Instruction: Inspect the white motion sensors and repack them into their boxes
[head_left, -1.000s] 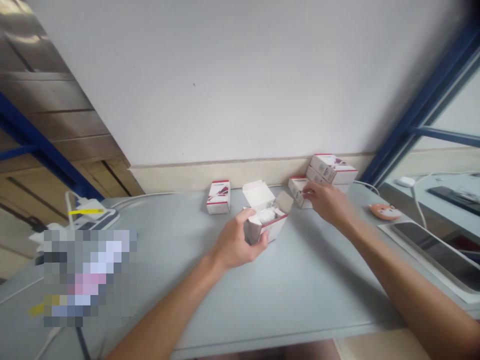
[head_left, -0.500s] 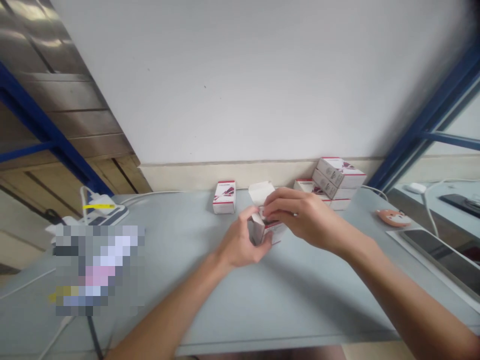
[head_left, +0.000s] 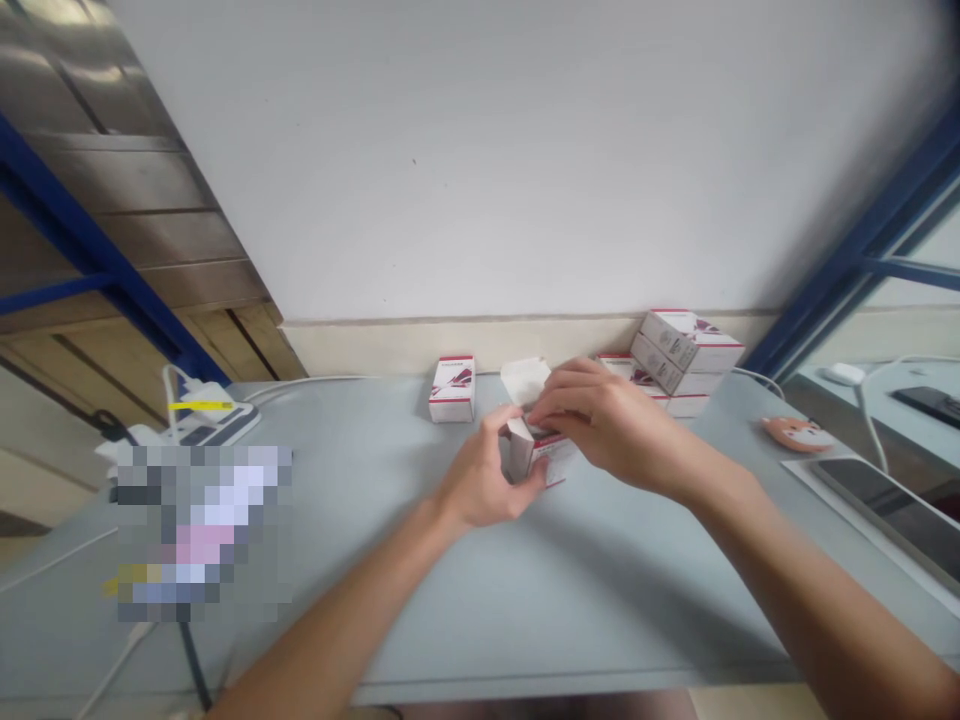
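My left hand (head_left: 480,478) grips the side of a small white and red carton (head_left: 534,452) standing on the grey table (head_left: 525,590) in the middle. Its white lid flap (head_left: 523,378) still stands up behind. My right hand (head_left: 600,420) lies over the top of the carton with its fingers curled down on the flaps. The inside of the carton is hidden by my fingers.
A closed carton (head_left: 453,389) stands just left of my hands. A stack of like cartons (head_left: 679,360) sits by the wall at right. An orange toy-like object (head_left: 796,434) and a tablet (head_left: 885,505) lie at right; a power strip (head_left: 206,425) with cables at left.
My right hand left the stack of cartons and came over the top of the open carton, pressing its flaps down. My left hand has kept its hold.
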